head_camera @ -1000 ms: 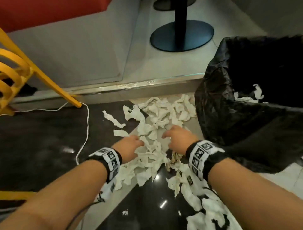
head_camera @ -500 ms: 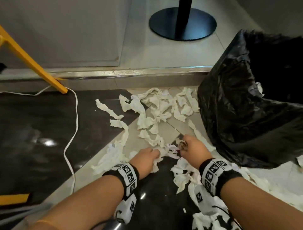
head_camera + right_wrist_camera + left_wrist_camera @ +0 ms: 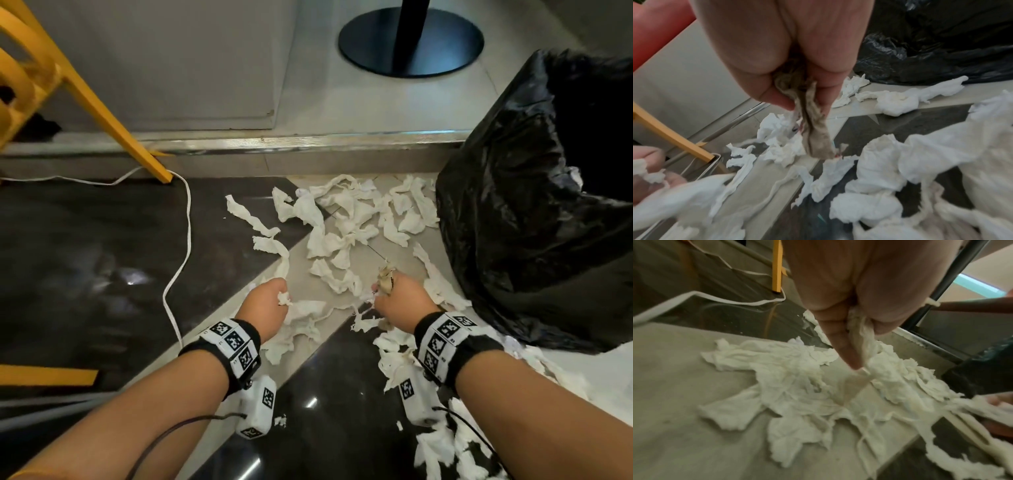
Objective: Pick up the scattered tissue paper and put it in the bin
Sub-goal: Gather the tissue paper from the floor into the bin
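Note:
Torn white tissue paper (image 3: 346, 219) lies scattered over the floor in front of a bin lined with a black bag (image 3: 534, 219). My left hand (image 3: 270, 301) grips a strip of white tissue (image 3: 861, 335) that trails down onto a crumpled heap (image 3: 789, 386). My right hand (image 3: 394, 294) holds a soiled brownish tissue (image 3: 813, 129) between thumb and fingers, just left of the bin. More tissue (image 3: 442, 448) lies under my right forearm. A few pieces (image 3: 575, 178) show inside the bag.
A yellow chair leg (image 3: 113, 126) and a white cable (image 3: 181, 240) sit at the left. A metal-edged step (image 3: 308, 144) crosses behind the tissue, with a black round table base (image 3: 411, 41) above it. Yellow strip (image 3: 48, 375) at lower left.
Both hands drew back from the far heap toward me and closed on tissue. The right hand now lifts the brownish piece; the left has a white strip.

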